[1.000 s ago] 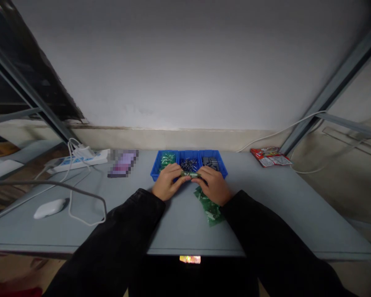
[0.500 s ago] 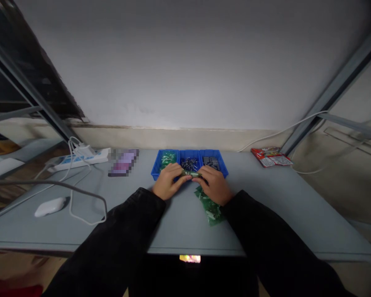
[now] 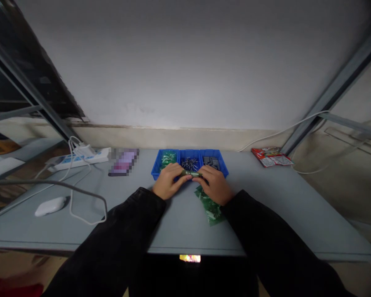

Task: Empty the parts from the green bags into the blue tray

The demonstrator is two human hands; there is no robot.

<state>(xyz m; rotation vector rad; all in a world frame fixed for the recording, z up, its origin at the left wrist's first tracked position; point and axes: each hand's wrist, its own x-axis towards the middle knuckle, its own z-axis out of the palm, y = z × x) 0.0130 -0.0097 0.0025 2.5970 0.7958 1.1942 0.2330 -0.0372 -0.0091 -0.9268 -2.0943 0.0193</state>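
My left hand [image 3: 170, 182] and my right hand [image 3: 215, 185] are closed on the two ends of one small green plastic packet [image 3: 191, 174], with something pale inside it. Thumbs and fingers pinch it just in front of the blue bins. Filled green packets [image 3: 210, 207] lie on the table beside and partly under my right hand and wrist. Behind my hands, the left blue bin [image 3: 155, 168] holds green packets, the middle one dark metal screws [image 3: 190, 163], the right one grey plastic pieces [image 3: 210, 161], perhaps wall plugs. My fingers hide the bins' front edges.
On the left of the grey table [image 3: 179, 231] are a white power strip [image 3: 80, 159] with cables, a phone [image 3: 125, 161] and a white earbud case [image 3: 50, 206]. A red snack packet [image 3: 272, 157] lies at the back right, near a metal upright [image 3: 324, 99].
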